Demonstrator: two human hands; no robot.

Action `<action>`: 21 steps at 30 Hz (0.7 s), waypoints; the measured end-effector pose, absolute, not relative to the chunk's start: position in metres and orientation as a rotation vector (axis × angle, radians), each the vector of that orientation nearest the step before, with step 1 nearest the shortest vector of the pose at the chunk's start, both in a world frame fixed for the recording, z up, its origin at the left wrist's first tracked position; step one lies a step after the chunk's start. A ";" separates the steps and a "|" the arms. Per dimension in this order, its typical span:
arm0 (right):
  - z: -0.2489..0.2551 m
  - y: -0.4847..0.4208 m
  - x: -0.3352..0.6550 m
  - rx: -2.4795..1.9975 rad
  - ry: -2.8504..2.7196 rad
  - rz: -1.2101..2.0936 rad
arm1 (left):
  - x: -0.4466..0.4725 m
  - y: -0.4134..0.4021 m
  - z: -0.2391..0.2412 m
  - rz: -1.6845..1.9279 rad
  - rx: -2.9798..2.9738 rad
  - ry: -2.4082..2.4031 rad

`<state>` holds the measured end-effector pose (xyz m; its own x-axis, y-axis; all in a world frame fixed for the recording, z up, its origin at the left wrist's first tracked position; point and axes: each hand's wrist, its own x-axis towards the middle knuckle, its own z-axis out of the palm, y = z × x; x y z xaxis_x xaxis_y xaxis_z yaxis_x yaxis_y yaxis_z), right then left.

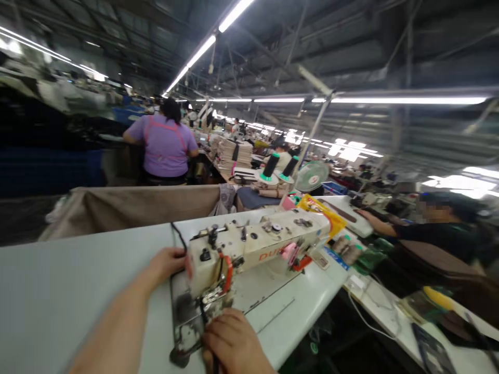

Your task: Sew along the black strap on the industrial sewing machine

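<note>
Two bare hands at one cream sewing machine, which lies across the white table at frame centre, its needle end toward the lower centre. Left hand: rests against the machine's near end, just left of centre; fingertips hidden behind the casting, so grip cannot be told. Right hand: bottom centre, fingers curled down at the needle plate; what they pinch, if anything, is blurred and partly cut off by the lower edge. Needle and presser foot: smeared by motion, detail unreadable. A black cable rises behind the left hand. Behind the table, a long tan cloth trough; its contents lie below the rim, unseen. Upper centre: two black thread cones on green bases, a small fan. Upper left: a person in a purple top, back turned. Right edge: another seated person's arm stretched over a neighbouring table, body partly cut off.
</note>
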<state>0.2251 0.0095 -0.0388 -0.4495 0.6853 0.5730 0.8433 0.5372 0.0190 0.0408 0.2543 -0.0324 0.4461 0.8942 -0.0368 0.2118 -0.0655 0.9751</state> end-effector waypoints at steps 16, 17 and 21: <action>-0.019 -0.003 0.234 -1.227 -2.311 -0.227 | 0.046 0.263 -0.038 0.882 1.361 1.036; -0.019 -0.003 0.234 -1.225 -2.310 -0.228 | 0.046 0.263 -0.037 0.897 1.353 1.040; -0.018 -0.003 0.234 -1.218 -2.304 -0.232 | 0.043 0.266 -0.035 0.959 1.321 1.067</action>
<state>0.2337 -0.0031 -0.0183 -0.4609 0.7205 0.5182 0.8092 0.5809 -0.0879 0.0426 0.2664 -0.0351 0.2583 0.9647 -0.0513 0.0510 0.0394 0.9979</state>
